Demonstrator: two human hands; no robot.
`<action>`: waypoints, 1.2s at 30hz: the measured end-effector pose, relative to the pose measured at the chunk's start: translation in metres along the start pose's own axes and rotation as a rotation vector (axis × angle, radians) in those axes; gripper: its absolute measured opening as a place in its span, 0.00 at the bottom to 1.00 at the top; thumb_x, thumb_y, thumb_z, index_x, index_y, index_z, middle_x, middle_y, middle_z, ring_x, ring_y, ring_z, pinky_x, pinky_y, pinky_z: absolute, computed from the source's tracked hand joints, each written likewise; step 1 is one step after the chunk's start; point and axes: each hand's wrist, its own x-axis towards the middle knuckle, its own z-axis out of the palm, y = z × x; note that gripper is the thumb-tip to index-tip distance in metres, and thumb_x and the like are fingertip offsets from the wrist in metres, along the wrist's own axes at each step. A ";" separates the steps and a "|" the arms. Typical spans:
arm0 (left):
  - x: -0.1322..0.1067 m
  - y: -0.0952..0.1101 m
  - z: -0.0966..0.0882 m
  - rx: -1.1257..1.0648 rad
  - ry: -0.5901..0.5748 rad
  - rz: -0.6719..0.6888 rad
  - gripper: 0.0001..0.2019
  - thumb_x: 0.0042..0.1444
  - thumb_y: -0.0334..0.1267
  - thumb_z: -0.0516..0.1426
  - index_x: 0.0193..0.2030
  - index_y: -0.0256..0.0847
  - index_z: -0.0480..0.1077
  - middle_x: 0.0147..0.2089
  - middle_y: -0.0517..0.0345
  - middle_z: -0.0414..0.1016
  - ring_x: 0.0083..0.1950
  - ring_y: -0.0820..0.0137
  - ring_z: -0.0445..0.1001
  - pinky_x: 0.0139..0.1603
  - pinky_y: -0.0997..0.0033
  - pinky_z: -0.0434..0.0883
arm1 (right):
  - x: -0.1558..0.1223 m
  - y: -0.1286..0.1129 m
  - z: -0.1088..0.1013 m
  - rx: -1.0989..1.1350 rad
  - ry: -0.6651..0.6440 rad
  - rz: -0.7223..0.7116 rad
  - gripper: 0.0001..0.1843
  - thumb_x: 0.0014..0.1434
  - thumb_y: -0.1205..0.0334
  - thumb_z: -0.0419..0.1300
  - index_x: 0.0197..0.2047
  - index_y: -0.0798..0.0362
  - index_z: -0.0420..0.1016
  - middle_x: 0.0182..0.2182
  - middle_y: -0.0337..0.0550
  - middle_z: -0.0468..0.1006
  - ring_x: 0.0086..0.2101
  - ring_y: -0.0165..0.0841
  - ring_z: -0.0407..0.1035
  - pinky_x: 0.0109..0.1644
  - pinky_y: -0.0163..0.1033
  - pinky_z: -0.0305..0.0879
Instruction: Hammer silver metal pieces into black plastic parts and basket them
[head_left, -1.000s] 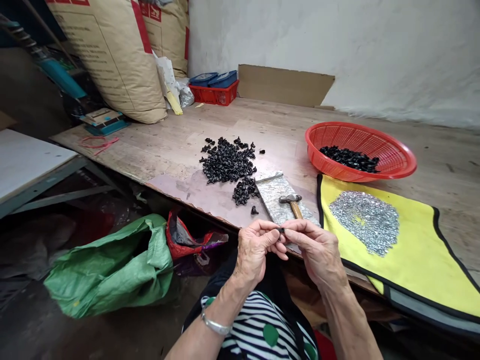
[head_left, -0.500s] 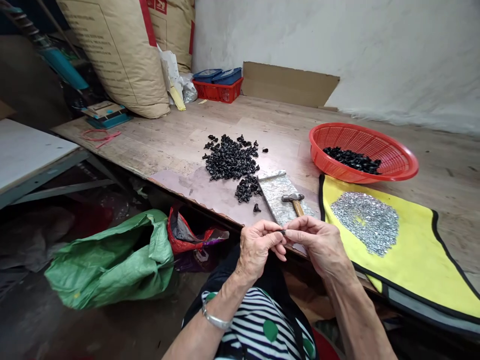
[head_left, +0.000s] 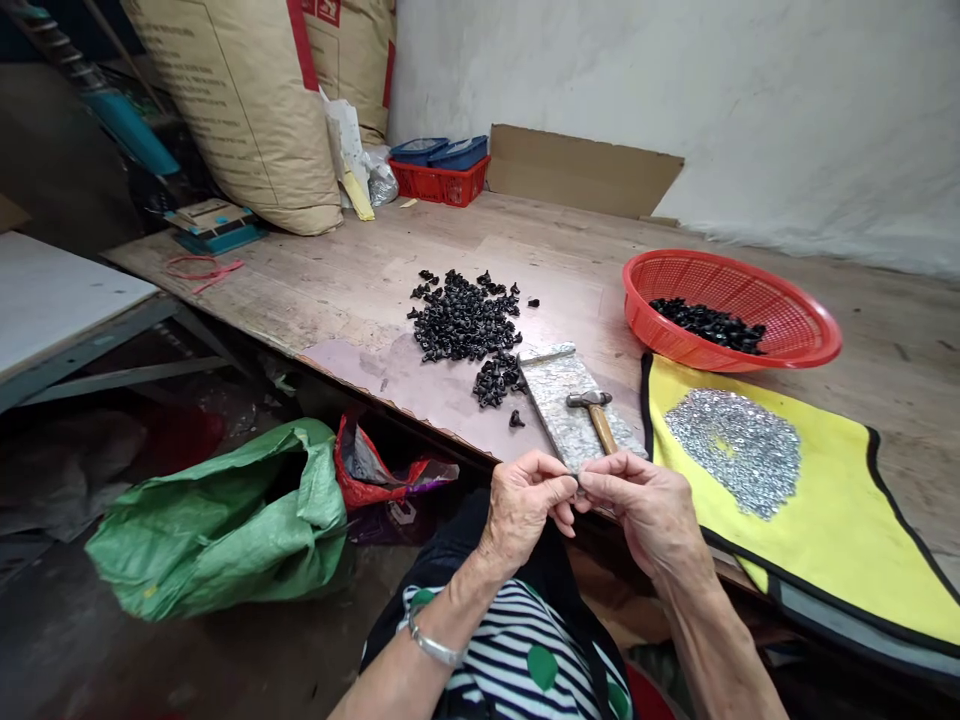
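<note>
My left hand (head_left: 525,505) and my right hand (head_left: 645,505) meet fingertip to fingertip at the table's front edge, both closed in a pinch. Between them is a tiny dark piece, mostly hidden by the fingers. Just beyond lies a grey metal plate (head_left: 551,385), with a small hammer (head_left: 600,420) resting on it, its wooden handle toward me. Left of the plate is a heap of small black plastic parts (head_left: 469,320), with one single part (head_left: 516,419) lying nearer. To the right, a pile of small shiny metal pieces (head_left: 742,450) is spread on a yellow cloth (head_left: 840,500).
A red plastic basket (head_left: 810,300) holding more black parts stands behind the cloth. Large paper sacks (head_left: 240,120) and a red crate (head_left: 442,185) with blue trays stand at the back left. Below the table edge lies a green sack (head_left: 225,520).
Both hands have dropped slightly toward me, still pinched together, and the fingertips now cover more of the small dark piece. The hammer and the heaps stay in place.
</note>
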 end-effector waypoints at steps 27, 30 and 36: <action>0.015 0.006 0.005 -0.005 0.091 0.021 0.10 0.40 0.35 0.63 0.27 0.34 0.67 0.19 0.61 0.70 0.15 0.76 0.66 0.13 0.76 0.69 | 0.002 -0.013 -0.017 -0.429 0.166 -0.147 0.17 0.42 0.49 0.64 0.26 0.55 0.72 0.17 0.39 0.70 0.18 0.28 0.63 0.23 0.36 0.59; 0.024 0.006 0.001 0.014 0.114 0.021 0.10 0.40 0.35 0.62 0.27 0.34 0.66 0.19 0.62 0.70 0.15 0.77 0.66 0.12 0.77 0.69 | 0.008 -0.013 -0.025 -0.835 0.366 -0.365 0.13 0.40 0.54 0.65 0.22 0.52 0.67 0.19 0.38 0.68 0.20 0.28 0.59 0.24 0.35 0.52; 0.047 0.010 -0.003 0.145 0.173 0.031 0.09 0.39 0.35 0.61 0.25 0.36 0.63 0.17 0.66 0.65 0.12 0.78 0.63 0.08 0.78 0.64 | 0.024 -0.005 -0.030 -0.606 0.132 -0.093 0.12 0.37 0.61 0.64 0.19 0.51 0.62 0.14 0.33 0.61 0.18 0.27 0.55 0.21 0.33 0.50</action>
